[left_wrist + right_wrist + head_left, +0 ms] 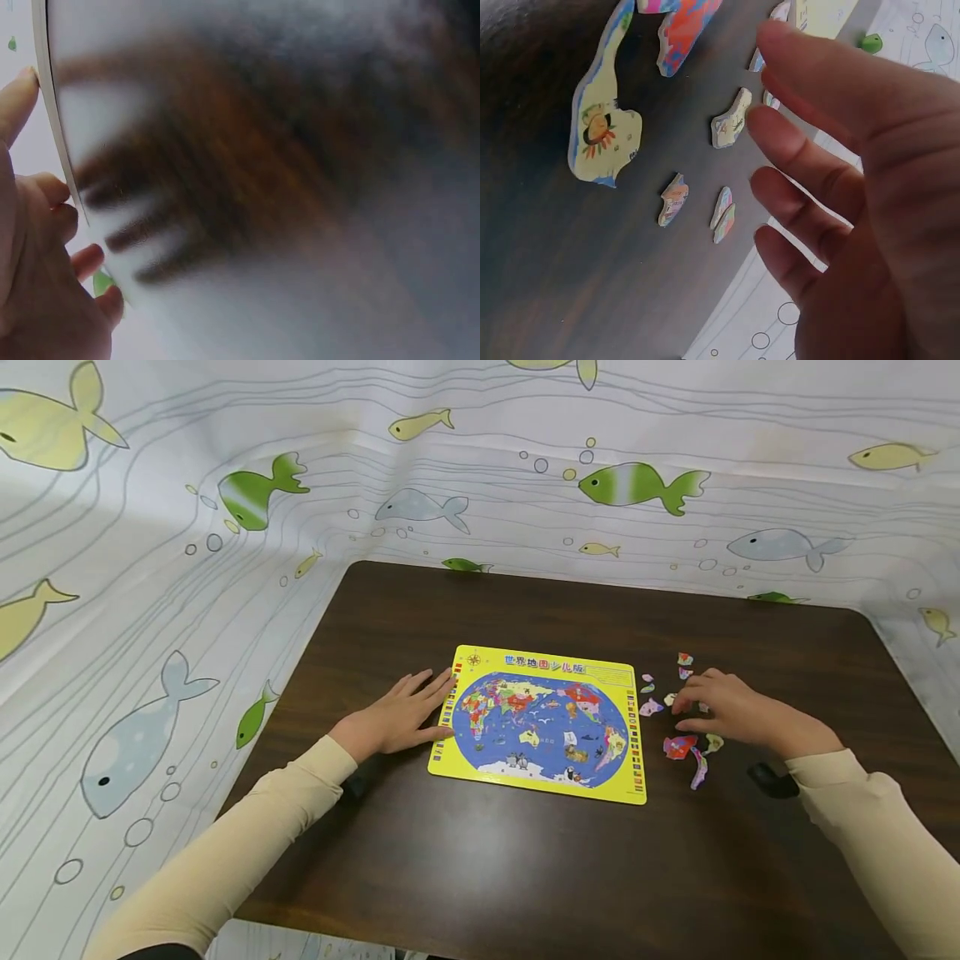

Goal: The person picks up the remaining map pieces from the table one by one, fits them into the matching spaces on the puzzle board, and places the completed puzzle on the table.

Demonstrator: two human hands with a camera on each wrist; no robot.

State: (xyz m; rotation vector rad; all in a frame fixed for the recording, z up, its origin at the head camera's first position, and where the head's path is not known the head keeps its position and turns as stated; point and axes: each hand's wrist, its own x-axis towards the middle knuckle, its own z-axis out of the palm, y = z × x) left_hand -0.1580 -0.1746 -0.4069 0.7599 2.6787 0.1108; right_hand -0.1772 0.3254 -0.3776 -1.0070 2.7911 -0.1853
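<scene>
A yellow-bordered world map puzzle board (611,793) lies flat on the table. My left hand (401,714) rests by its left edge, fingers spread and thumb touching the border. Over several loose puzzle pieces right of the board hovers my right hand (723,706). The right wrist view shows its fingers loosely bent, with nothing between them. Nearest the head camera are a red piece (680,747), a long purple piece (699,771) and a pale yellow piece (713,743). A pinkish piece (651,707) lies close to the board. Some pieces are partly hidden by the right hand.
The dark wooden table (480,852) has a rounded back edge. A white fish-patterned cloth (510,485) stands behind it and along its sides. Two small pieces (685,658) lie beyond the right hand.
</scene>
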